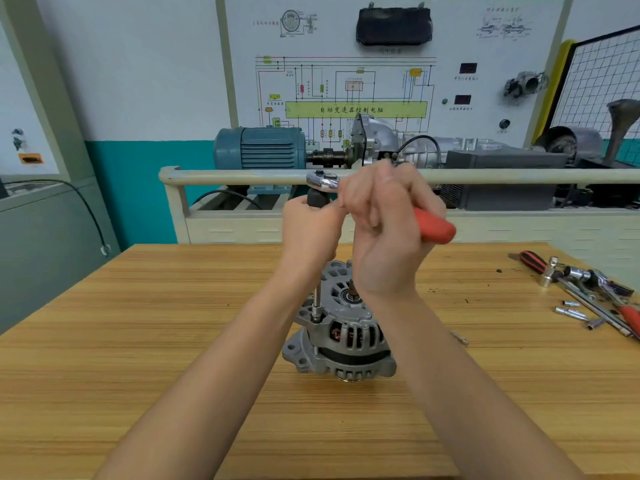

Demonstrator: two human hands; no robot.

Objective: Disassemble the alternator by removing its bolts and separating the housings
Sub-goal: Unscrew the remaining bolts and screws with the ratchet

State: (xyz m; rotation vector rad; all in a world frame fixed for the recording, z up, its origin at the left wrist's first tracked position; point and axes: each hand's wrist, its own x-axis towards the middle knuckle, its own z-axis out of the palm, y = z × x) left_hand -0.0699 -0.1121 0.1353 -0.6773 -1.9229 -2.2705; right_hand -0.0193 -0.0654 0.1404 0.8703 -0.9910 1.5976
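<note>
Loosening a housing bolt: right fingers clamped on ratchet handle, left fingers steadying extension; alternator below them on tabletop. Next, probably another steady swing.

Both bare forearms reach up over the grey cast-metal alternator, left hand and right hand curled tight, touching above it.

Silver-grey alternator on a wood-grain table; the ratchet handle is red.
</note>
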